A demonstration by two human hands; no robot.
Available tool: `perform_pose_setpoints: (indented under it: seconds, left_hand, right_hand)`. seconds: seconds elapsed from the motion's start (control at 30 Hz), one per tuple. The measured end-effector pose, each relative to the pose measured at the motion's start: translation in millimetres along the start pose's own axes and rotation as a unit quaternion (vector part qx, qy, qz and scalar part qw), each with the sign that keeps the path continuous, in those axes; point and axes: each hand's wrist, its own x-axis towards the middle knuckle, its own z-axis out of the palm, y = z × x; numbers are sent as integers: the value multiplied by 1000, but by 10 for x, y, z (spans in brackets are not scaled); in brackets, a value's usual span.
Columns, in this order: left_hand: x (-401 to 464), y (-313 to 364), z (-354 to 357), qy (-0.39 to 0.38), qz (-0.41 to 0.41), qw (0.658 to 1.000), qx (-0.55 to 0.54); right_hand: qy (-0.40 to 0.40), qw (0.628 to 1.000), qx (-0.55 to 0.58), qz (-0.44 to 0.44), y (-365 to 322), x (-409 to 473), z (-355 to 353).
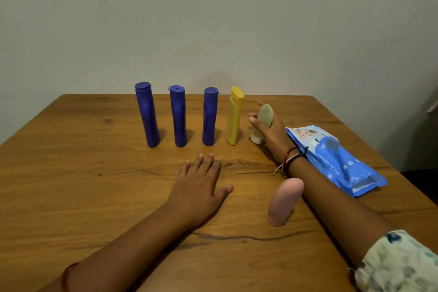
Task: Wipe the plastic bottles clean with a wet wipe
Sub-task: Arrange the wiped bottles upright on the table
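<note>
1. The pale green tube (263, 118) is gripped by the right hand (269, 131) near the table's (71, 173) far edge, beside the yellow bottle (234, 116).
2. The left hand (201, 187) is laid flat, empty.
3. The wipes pack (336, 156) lies by the right edge.

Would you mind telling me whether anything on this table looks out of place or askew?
Mostly tidy: three blue bottles and the yellow bottle stand upright in a row. The pink bottle stands alone nearer the person, out of line. The right hand holds a pale green tube tilted.
</note>
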Motion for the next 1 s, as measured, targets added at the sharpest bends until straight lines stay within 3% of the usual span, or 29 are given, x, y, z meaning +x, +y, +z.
perform_pose_setpoints:
  seconds: [0.3,0.47,0.67,0.83,1.0]
  left_hand:
    - [-32,64,-36,-2,-13,1000,4]
    - [-40,81,-49,5,-19,1000,3]
    - [-44,90,-77,-7,-23,1000,-1]
    - [-46,98,-88,-6,-19,1000,-3]
    - [-37,89,-56,2,-21,1000,1]
  right_hand:
    - [95,984,137,55,26,-586,-287]
    - [-115,970,190,100,-74,-1134,-537]
    - [-329,909,213,143,-239,-1325,-784]
    - [-410,879,183,158,-228,-1249,-750]
    - [-457,877,72,125,-251,-1368,-825]
